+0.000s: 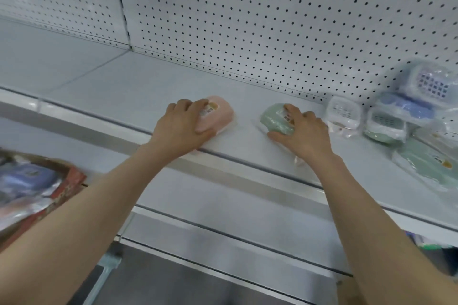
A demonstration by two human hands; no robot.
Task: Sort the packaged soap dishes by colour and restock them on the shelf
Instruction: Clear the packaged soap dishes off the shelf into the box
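The left hand [183, 126] is closed over the pink soap dish [218, 114], which lies near the front edge of the white shelf [124, 91], its long axis slanting from front-left toward back-right. The right hand [304, 131] grips the green soap dish [275, 119] just beside it, the long axis slanting toward back-left. More packaged dishes [386, 126] are piled at right.

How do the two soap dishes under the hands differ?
Colour: the pink soap dish versus the green soap dish.
Hand: left hand covers the pink one, right hand the green one.
Position: the green one lies nearer the stacked packs.
Shared: both clear-wrapped, labelled, resting on the shelf.
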